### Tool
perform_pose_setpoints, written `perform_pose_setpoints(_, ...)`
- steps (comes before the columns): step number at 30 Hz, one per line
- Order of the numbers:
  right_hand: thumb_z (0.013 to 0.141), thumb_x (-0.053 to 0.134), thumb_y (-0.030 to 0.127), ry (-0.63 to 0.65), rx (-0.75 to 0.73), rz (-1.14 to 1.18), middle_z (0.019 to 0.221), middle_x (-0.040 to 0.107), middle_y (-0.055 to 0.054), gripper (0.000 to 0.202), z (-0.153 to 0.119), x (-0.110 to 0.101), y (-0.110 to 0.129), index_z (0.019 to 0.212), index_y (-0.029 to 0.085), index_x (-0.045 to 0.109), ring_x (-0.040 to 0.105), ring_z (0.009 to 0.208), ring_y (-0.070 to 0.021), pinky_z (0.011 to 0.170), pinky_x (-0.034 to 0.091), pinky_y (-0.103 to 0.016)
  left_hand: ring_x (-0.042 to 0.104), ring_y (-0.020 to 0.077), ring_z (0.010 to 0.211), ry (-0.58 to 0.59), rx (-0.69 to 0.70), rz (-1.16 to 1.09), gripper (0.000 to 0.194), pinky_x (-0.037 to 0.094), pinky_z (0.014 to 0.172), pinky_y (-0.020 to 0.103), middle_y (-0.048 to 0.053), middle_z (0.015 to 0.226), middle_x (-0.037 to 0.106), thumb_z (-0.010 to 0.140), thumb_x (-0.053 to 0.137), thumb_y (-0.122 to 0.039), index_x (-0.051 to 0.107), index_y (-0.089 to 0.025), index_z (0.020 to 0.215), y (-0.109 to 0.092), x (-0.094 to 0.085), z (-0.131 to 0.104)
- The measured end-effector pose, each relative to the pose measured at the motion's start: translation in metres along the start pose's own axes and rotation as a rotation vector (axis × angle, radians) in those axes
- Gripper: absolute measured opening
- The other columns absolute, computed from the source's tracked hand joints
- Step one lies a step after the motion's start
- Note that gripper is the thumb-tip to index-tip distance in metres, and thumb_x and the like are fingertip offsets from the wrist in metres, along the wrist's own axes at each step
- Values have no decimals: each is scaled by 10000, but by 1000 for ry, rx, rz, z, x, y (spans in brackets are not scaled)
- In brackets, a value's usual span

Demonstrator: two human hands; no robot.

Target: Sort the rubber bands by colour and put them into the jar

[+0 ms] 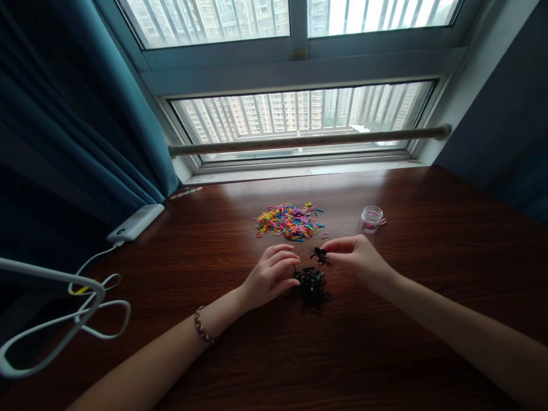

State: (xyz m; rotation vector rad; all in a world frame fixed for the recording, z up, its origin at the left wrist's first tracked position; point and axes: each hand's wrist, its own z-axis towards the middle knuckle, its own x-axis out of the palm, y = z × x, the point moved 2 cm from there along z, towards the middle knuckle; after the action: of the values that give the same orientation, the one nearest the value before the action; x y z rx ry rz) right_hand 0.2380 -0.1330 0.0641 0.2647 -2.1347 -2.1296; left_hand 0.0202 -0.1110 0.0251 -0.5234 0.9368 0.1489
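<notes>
Between my hands lies a pile of small black hair ties [309, 288] on the dark wooden table. My right hand [362, 260] pinches a little clump of black hair ties [319, 255] between thumb and fingertips, held just above the pile. At the pile's left side is my left hand [274, 269], its fingers apart and the thumb at the edge of the black heap; nothing shows in it. Beyond both hands sits a heap of multicoloured small hair ties [289, 221]. A clear jar [370, 220] without a lid stands behind my right hand, with something pink inside.
A white power strip [136, 222] lies by the blue curtain [85, 103] at the left, with a white cable [92, 308] looping over the table's left side. A window with a rail [308, 141] across it closes off the far edge.
</notes>
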Motion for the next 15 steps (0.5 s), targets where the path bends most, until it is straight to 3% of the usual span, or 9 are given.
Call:
perform_pose_setpoints(4,639,677,312,-208,-197,-372,657,672,-23,223,-2,-54,70,807,170,712,608,577,-149,540,496,-265,445,244,1135,7,20,-1,272,392,954,438,95,1055,601,804,543,-274,548,-194,1065,0,-1,2)
perform_pose_setpoints(6,617,690,289,-316,-224,-637,604,656,-11,174,1,-80,97,744,174,721,604,562,-155,514,481,-257,447,236,1132,14,22,-2,254,400,954,426,88,1049,603,808,537,-247,553,-197,1057,-1,-1,3)
perform_pose_setpoints(7,609,692,275,-305,-197,-760,570,644,-9,147,5,-89,105,704,167,723,601,553,-158,502,470,-253,446,233,1132,16,21,-3,249,402,954,420,86,1048,603,809,535,-237,555,-197,1054,-1,-2,3)
perform_pose_setpoints(12,559,690,193,-75,-83,-1109,407,560,3,54,34,-107,106,564,141,704,513,399,-108,395,380,-218,441,223,1132,31,13,4,221,391,969,406,78,1047,599,810,530,-203,567,-195,1028,0,-1,3)
perform_pose_setpoints(15,525,693,156,-42,-49,-1203,381,536,4,18,45,-103,100,515,144,683,498,379,-103,386,363,-213,443,218,1125,38,20,10,220,390,969,400,73,1050,594,807,532,-195,569,-200,1024,3,0,2)
